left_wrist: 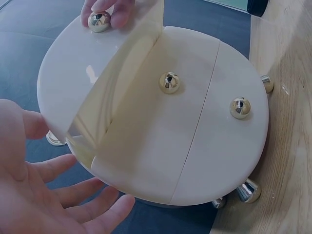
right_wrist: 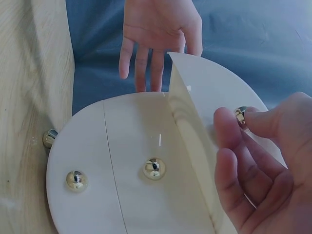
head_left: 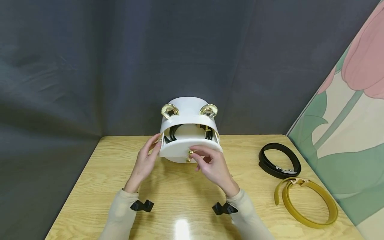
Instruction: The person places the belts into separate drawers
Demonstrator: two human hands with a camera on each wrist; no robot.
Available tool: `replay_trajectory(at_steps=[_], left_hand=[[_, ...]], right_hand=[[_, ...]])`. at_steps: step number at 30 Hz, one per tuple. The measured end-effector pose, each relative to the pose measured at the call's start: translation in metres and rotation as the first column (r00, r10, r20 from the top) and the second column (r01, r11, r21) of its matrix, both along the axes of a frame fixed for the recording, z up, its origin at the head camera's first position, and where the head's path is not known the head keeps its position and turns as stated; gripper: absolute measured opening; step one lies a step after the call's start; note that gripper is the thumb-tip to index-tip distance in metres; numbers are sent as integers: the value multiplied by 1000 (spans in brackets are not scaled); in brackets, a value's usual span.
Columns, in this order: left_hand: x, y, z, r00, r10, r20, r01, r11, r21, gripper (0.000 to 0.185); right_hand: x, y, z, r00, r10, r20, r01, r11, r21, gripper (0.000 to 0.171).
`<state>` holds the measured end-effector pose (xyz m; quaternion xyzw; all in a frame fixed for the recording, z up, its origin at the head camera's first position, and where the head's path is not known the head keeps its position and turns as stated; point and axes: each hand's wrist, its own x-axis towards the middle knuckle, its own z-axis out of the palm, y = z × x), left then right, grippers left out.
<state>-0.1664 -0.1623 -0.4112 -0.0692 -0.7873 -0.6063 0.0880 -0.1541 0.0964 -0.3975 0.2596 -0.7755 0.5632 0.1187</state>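
White round drawer box [head_left: 188, 115] stands at the table's [head_left: 99, 186] far edge, top drawer [head_left: 187, 148] pulled out with black belts [head_left: 174, 133] coiled inside — right hand [head_left: 213, 165] pinches the drawer's gold knob [head_left: 190, 152], left hand [head_left: 146, 160] steadies the drawer's side with relaxed straight fingers.

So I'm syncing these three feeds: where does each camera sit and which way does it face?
Head: above, facing forward and down at the white drawer box; both hands and sleeves show.
Left wrist: beside the box front, facing the right hand on the gold knob; left hand shows.
Right wrist: opposite side, facing the left hand.
All three share that knob.
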Motion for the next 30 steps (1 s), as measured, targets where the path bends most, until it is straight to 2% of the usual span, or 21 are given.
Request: replay_trajectory(at_steps=[6, 18, 30], left_hand=[[2, 1, -1, 1000, 1, -6, -1, 1000, -5, 49], [2, 1, -2, 999, -5, -37, 4, 1000, -21, 48], [-1, 0, -4, 999, 2, -36, -3, 1000, -27, 47]], right_hand=[[-2, -1, -3, 1000, -8, 15, 8, 1000, -21, 25], [-8, -4, -8, 999, -33, -11, 32, 997, -64, 23], [-13, -8, -6, 999, -17, 35, 20, 995, -95, 23]])
